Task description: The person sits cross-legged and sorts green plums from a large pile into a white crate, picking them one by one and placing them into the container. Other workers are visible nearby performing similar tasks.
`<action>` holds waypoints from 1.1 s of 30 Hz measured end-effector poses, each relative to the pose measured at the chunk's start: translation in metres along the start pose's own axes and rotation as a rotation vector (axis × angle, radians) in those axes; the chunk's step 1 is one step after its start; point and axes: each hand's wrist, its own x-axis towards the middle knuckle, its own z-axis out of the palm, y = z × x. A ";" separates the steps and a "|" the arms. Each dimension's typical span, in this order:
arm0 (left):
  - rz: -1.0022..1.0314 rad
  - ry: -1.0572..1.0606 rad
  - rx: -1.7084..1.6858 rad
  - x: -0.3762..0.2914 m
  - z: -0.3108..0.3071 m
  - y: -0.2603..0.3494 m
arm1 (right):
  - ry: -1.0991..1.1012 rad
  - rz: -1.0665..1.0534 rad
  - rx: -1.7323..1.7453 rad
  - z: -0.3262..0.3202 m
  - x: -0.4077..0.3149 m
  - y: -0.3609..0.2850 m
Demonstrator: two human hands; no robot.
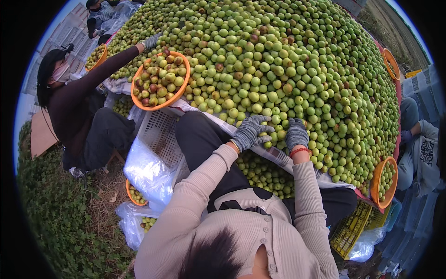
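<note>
A large heap of round green fruits, probably jujubes [258, 80], spreads in front of me; some bear brown or reddish patches. My left hand [252, 132], in a grey striped knit glove, rests at the near edge of the heap with its fingers apart. One green fruit [267, 144] shows by its fingertips; whether it is gripped is unclear. Just to the right, my right hand [297, 134], gloved alike, points into the heap with its fingers close together. Its fingertips touch the fruits, and its palm side is hidden. Below both hands hangs the cloth edge [275, 158] under the heap.
An orange basket [186, 89] of browner fruits stands at left above a white perforated crate [158, 129] with plastic film [148, 174]. Another orange basket [375, 181] and a yellow crate [352, 226] are at right. Co-workers sit left [80, 94] and right [423, 153].
</note>
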 end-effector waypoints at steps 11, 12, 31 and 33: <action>0.033 0.075 -0.102 -0.002 0.003 -0.006 | -0.139 -0.101 -0.023 -0.002 0.004 0.023; 0.004 0.049 -0.104 -0.002 0.003 -0.006 | -0.094 -0.140 0.045 -0.003 -0.001 0.024; -0.115 0.086 0.317 -0.021 -0.008 0.018 | 0.392 0.199 0.748 -0.014 -0.073 0.086; -0.054 0.131 0.327 -0.019 -0.005 0.015 | 0.436 0.198 0.746 -0.002 -0.079 0.090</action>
